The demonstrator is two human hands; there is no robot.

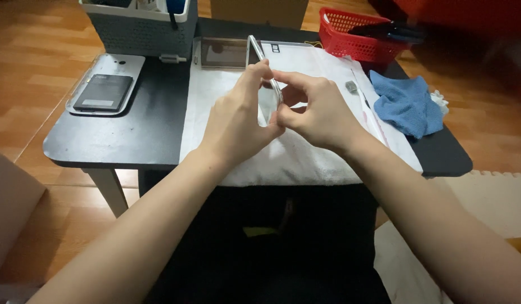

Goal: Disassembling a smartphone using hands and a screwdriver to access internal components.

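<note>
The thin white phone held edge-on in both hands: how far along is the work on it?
Looks done: a second phone lies opened on the black table, its dark battery exposed. In hand: the left hand and right hand pinch the thin white phone along its edge above the white towel. Left: its edge shows no visible gap; the blue cloth lies unused.

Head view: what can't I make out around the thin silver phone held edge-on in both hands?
- Thin silver phone: its faces, seen edge-on; lower part hidden by left hand and right hand.
- Red plastic basket: dark contents blurred.
- Grey perforated bin: top cut by the frame edge.
- Small metal part: too small.
</note>
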